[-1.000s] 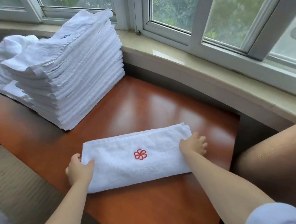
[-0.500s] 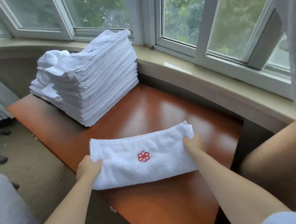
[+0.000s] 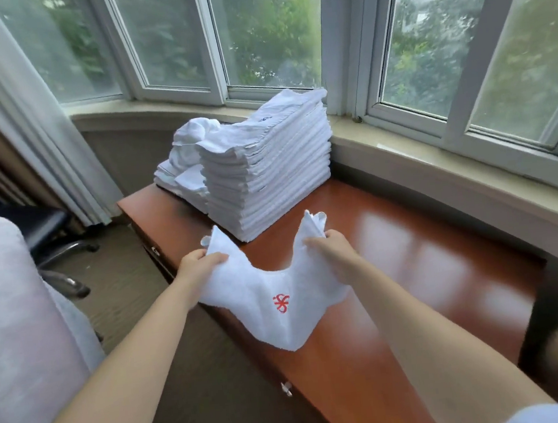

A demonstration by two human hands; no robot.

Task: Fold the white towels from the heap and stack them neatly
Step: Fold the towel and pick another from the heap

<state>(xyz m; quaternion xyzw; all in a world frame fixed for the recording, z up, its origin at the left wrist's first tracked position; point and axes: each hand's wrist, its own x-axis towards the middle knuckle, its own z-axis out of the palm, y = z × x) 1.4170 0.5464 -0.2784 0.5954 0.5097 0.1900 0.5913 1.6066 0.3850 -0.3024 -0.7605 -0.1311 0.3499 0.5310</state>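
While sagging, towel (image 3: 280, 300) hangs between both hands (image 3: 265, 257).

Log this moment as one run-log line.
left hand: grips towel | right hand: grips towel | towel: lifted, sagging | stack: behind

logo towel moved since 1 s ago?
Yes. The logo towel is off the table, sagging between the left hand and right hand, nearer the folded stack.

A reddish wooden table (image 3: 397, 267) bears a stack of folded towels (image 3: 267, 174).
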